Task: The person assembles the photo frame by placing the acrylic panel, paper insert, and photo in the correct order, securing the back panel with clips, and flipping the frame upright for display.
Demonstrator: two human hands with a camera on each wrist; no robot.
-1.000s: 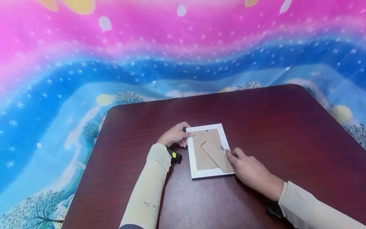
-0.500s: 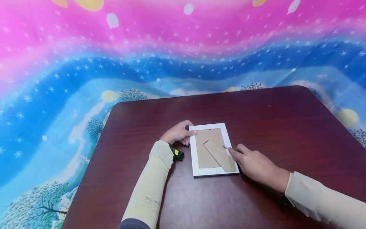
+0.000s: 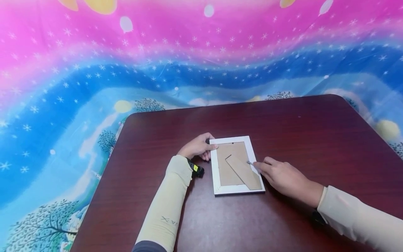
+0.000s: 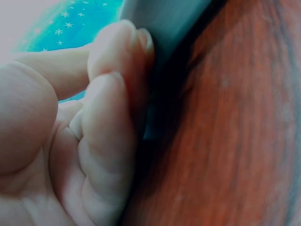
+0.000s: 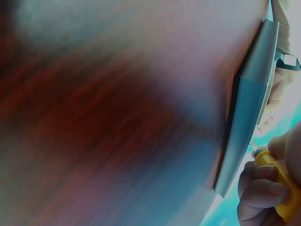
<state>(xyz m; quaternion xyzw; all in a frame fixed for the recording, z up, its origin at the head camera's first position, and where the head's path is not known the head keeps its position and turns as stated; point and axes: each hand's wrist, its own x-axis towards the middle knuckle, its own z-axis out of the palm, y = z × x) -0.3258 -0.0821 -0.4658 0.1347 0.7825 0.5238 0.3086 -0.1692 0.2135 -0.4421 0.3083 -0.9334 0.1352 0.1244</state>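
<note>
A white-edged picture frame [image 3: 215, 168] lies back up on the table, showing its brown backing board [image 3: 233, 171] and a slanted stand flap [image 3: 244, 173]. My left hand [image 3: 197, 146] grips its upper left corner, thumb on top and fingers at the side. Beside the right edge, my right hand [image 3: 286, 178] holds a screwdriver by its yellow handle [image 5: 281, 188]. The metal tip [image 3: 249, 162] reaches over the frame's right inner edge; whether it touches the board I cannot tell. In the left wrist view, the fingertips [image 4: 110, 47] press against the frame's dark side.
The dark red-brown table [image 3: 170, 133] has rounded far corners. A pink and blue patterned cloth [image 3: 189, 52] hangs behind it and along the left side. A black wrist camera [image 3: 197, 170] sits on the left wrist, close to the frame.
The right hand has shifted slightly rightward from the frame, uncovering its lower right corner. The left hand keeps its hold. The whole head view has drifted a little.
</note>
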